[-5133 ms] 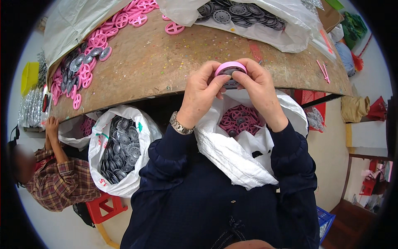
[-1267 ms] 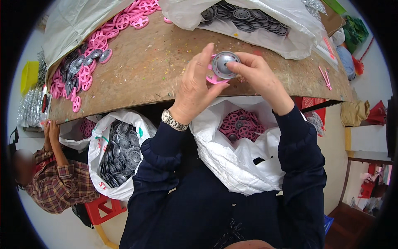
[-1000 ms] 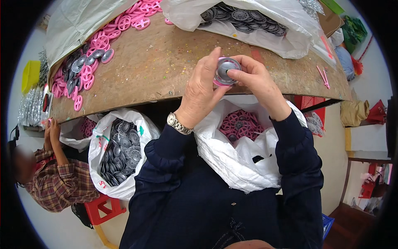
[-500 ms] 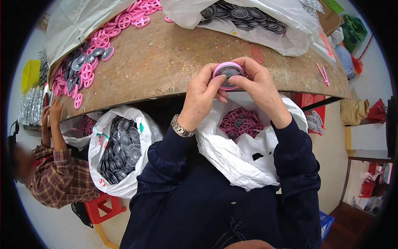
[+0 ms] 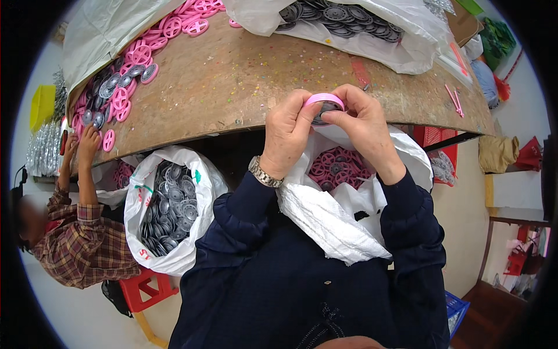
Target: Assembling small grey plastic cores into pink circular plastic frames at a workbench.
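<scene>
Between my two hands, at the table's near edge, is a toy wheel: a pink plastic ring (image 5: 324, 98) with a grey round disc (image 5: 323, 110) set against it. My left hand (image 5: 289, 125) grips its left side, thumb pressed on the disc. From the right, my right hand (image 5: 363, 123) pinches it, thumb also on the disc. The fingers behind the wheel are partly hidden. Just below my hands, an open white sack (image 5: 340, 227) holds many pink spoked wheels (image 5: 339, 168), some with grey centres.
A white sack (image 5: 132, 227) of grey discs (image 5: 170, 203) stands left. Pink rings and grey discs (image 5: 119, 93) heap on the table (image 5: 232, 81); another bag (image 5: 407, 55) of grey discs lies at the back. A co-worker (image 5: 87, 238) in plaid sits left. Pink sticks (image 5: 454, 102) lie right.
The wheel has tipped in my hands, showing more of the pink rim and less of the disc's face. The co-worker's hands have moved toward the pile on the table.
</scene>
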Tool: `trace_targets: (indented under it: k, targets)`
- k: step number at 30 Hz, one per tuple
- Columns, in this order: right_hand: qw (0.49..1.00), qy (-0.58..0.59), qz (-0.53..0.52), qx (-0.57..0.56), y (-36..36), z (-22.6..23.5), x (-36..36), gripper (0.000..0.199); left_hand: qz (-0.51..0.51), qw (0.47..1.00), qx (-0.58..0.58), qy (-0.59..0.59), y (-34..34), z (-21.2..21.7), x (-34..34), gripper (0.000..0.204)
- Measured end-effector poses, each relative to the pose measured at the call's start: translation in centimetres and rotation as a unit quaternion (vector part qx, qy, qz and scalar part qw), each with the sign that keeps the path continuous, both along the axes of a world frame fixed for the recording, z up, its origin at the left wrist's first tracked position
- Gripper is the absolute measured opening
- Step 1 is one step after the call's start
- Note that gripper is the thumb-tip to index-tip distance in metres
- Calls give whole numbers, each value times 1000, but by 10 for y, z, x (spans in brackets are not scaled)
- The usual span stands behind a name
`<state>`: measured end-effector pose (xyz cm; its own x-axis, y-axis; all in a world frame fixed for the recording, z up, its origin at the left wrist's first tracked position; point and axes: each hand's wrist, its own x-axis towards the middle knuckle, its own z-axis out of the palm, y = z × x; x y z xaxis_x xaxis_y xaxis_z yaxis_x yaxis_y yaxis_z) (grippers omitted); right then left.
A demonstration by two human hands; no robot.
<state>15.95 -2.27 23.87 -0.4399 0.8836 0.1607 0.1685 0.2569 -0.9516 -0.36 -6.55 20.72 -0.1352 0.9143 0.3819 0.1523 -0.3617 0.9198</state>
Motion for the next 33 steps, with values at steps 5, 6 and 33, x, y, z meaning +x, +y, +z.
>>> trace_targets:
  k: [5, 6, 33]
  targets:
    - [989, 91, 53, -99, 4, 5, 1, 14, -51, 990, -75, -107, 4, 3, -1, 14]
    - [990, 91, 52, -99, 4, 3, 2, 14, -70, 984, -85, -139, 4, 2, -1, 15]
    - [961, -271, 59, 16, 66, 33, 69, 24, 14, 999, -42, -5, 39, 5, -54, 21]
